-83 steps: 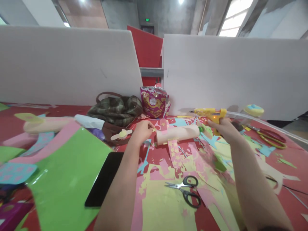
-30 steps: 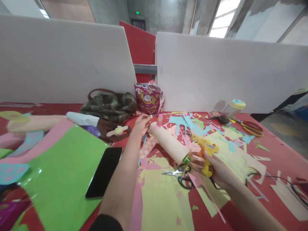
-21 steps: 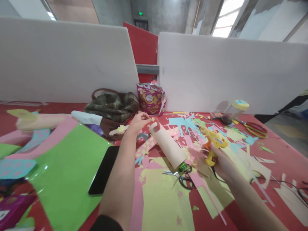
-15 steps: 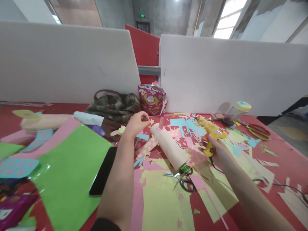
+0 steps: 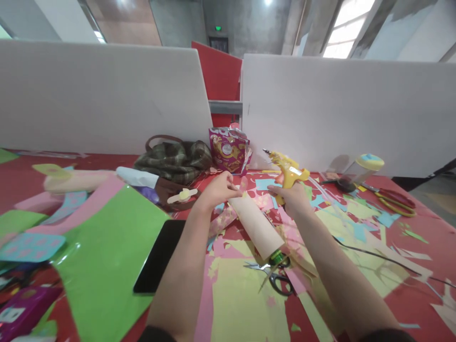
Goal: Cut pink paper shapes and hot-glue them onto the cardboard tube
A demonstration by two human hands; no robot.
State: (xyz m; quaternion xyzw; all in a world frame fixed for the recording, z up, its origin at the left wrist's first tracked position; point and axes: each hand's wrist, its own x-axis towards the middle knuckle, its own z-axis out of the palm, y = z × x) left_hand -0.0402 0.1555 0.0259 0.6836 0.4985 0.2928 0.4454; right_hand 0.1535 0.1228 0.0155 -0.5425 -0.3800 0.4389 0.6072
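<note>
A cardboard tube (image 5: 255, 224) is being steadied at its far end by the left hand (image 5: 218, 188), whose fingers are being pinched together on the tube's rim and a small pink paper piece (image 5: 243, 183) there. A yellow glue gun (image 5: 287, 171) is being gripped by the right hand (image 5: 291, 196), fingers wrapped around the handle; whether the trigger is being squeezed cannot be told.

The tube is being kept low over the red table (image 5: 409, 256), among paper scraps. Its long axis is running from far-left to near-right, the far end at the left hand, the near end, with something green (image 5: 277, 259) in its mouth, lying just beside black scissors (image 5: 276, 278). The gun's nozzle is being pointed up and to the left, away from the tube.

As a judgement, the work appears only partly done: the tube looks mostly bare, one pink piece is being placed at its end, and no glue is being applied at present. Many cut shapes are lying loose around it, so decorating seems largely left.
</note>
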